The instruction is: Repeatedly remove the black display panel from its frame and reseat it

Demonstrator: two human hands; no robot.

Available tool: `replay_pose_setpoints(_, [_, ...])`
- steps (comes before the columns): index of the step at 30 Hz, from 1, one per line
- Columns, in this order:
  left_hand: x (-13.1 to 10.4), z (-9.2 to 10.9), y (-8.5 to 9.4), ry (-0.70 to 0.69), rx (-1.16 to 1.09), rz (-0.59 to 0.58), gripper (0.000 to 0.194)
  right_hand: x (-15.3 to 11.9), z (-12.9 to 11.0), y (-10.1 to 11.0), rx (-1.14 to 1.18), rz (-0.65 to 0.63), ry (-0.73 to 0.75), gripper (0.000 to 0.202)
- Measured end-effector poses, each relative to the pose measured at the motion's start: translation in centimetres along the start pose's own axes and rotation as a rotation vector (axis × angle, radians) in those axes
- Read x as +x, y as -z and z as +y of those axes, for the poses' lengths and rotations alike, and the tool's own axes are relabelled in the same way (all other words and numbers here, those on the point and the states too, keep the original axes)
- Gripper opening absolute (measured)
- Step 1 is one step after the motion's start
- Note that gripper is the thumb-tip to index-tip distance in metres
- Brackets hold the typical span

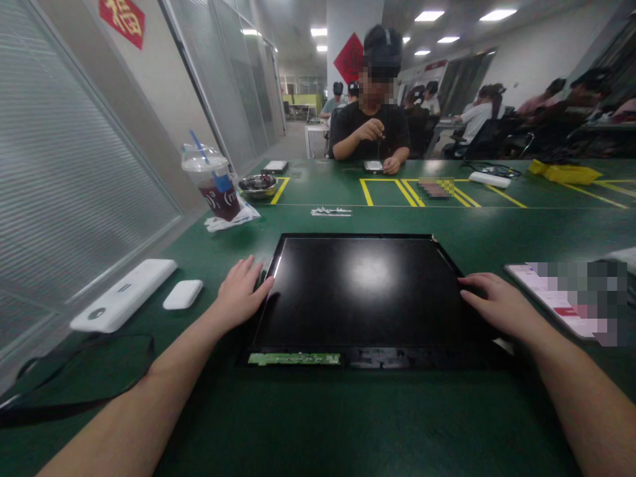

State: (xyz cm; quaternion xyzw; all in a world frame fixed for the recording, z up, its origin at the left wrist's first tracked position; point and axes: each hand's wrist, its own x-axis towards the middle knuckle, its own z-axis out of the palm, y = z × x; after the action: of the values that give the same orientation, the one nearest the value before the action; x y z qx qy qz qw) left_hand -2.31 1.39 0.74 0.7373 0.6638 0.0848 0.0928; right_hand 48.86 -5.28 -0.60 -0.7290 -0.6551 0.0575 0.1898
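Observation:
A black flat display panel (362,291) lies face up on the green table (348,424). Along its near edge, toward the left, runs a narrow green circuit board (294,358). My left hand (243,291) rests at the panel's left edge, fingers apart, the thumb touching the frame. At the right edge is my right hand (491,298), its thumb and fingers apart and the fingertips against the frame. Neither hand is closed around the panel. A bright reflection shows on the screen.
Left: a white power bank (124,295), white case (183,294), black strap (99,397) and lidded drink cup (213,185). A metal bowl (257,186) sits behind. Right: a phone (551,298). Across the table, a person (372,126) handles a small device (373,165).

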Motion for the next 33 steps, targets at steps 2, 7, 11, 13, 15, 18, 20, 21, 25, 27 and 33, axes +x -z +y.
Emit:
replay_pose_setpoints(2, [0.0,0.1,0.2,0.044,0.079,-0.064,0.068,0.1,0.1,0.0,0.011,0.004,-0.01,0.029])
replay_pose_setpoints(7, [-0.2,0.4,0.2,0.03,0.067,-0.114,0.063,0.2,0.2,-0.2,0.033,0.009,-0.026,0.03])
replay_pose_setpoints(11, [0.0,0.2,0.1,0.034,-0.074,-0.125,0.059,0.2,0.4,-0.3,0.039,0.024,-0.013,0.027])
replay_pose_setpoints(13, [0.1,0.0,0.2,0.032,-0.154,-0.108,0.058,0.3,0.5,-0.3,0.039,0.032,-0.013,0.026])
replay_pose_setpoints(15, [0.1,0.0,0.5,0.03,-0.243,-0.076,0.054,0.3,0.6,-0.3,0.038,0.032,-0.015,0.026])
replay_pose_setpoints(18, [-0.1,0.3,1.1,0.064,-0.392,-0.003,0.045,0.3,0.7,-0.4,0.034,0.03,-0.019,0.026])
replay_pose_setpoints(20, [-0.4,0.8,1.6,0.1,-0.523,0.068,0.039,0.3,0.7,-0.4,0.032,0.028,-0.025,0.026])
replay_pose_setpoints(21, [-0.6,1.0,1.8,0.119,-0.608,0.092,0.036,0.3,0.8,-0.4,0.031,0.03,-0.029,0.027])
replay_pose_setpoints(25, [-1.7,2.7,2.7,0.282,-1.029,0.04,0.033,0.3,0.9,-0.5,0.022,0.036,-0.036,0.028])
replay_pose_setpoints(27, [-2.3,3.7,3.2,0.408,-1.185,0.026,0.037,0.3,1.0,-0.5,0.013,0.033,-0.032,0.029])
replay_pose_setpoints(33, [-3.0,5.4,4.0,0.547,-1.461,-0.008,0.047,0.3,1.1,-0.6,-0.014,0.034,-0.025,0.031])
